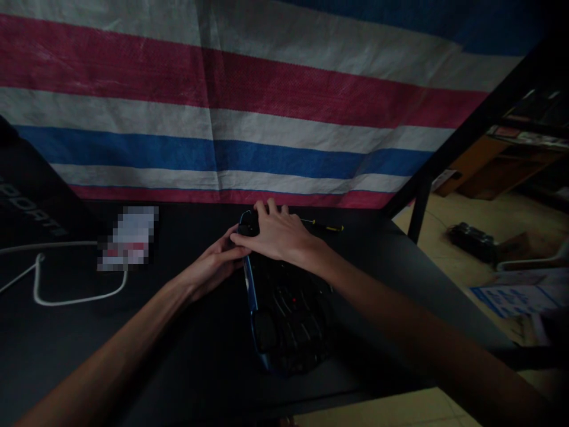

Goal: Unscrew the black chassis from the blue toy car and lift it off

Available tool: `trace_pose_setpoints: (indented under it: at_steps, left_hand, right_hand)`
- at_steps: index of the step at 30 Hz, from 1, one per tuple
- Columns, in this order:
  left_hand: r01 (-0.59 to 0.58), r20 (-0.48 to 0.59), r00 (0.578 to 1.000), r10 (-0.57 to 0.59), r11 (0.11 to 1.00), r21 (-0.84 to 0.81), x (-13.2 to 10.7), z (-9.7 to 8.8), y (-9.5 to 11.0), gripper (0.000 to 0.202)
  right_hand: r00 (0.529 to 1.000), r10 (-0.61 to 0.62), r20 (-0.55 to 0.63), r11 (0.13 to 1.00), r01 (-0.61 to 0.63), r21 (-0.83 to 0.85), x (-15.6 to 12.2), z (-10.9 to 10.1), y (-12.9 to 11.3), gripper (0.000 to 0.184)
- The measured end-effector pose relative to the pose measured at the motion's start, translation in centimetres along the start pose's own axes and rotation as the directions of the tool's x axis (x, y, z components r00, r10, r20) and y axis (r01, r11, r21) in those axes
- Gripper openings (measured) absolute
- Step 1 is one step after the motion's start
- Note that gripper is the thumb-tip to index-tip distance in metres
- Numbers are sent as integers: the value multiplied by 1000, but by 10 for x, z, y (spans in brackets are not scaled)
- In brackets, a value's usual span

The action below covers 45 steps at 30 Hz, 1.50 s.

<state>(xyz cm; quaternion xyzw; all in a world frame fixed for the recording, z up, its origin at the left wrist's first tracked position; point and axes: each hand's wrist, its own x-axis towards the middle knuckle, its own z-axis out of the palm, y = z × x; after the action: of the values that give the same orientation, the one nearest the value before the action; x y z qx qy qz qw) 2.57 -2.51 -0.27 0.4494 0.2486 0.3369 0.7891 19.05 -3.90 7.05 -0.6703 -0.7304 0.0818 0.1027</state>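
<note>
A toy car [293, 302] with a blue body lies upside down on the dark table, its black underside and wheels facing up. My left hand [217, 261] grips its left side close to the far end, fingers against the blue edge. Across the far end, my right hand [284, 234] is laid from above with its fingers curled over, and its thumb meets the left hand at the side. The right hand hides part of the underside there. Just beyond it lies a screwdriver [329, 226] with a yellow and black handle.
On the left of the table [186, 356] is a blurred-out phone-like object [128, 237] with a white cable [80, 302]. A dark bag-like object [35, 196] stands at far left. Striped sheeting [267, 118] hangs behind. Boxes [511, 296] lie on the floor at right.
</note>
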Motion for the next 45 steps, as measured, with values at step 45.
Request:
trace_pose_setpoints:
  at_steps: [45]
  left_hand:
    - [18, -234, 972, -29, 999, -52, -4, 20, 7, 53]
  right_hand:
    - [998, -40, -54, 998, 42, 48, 5, -4, 5, 78]
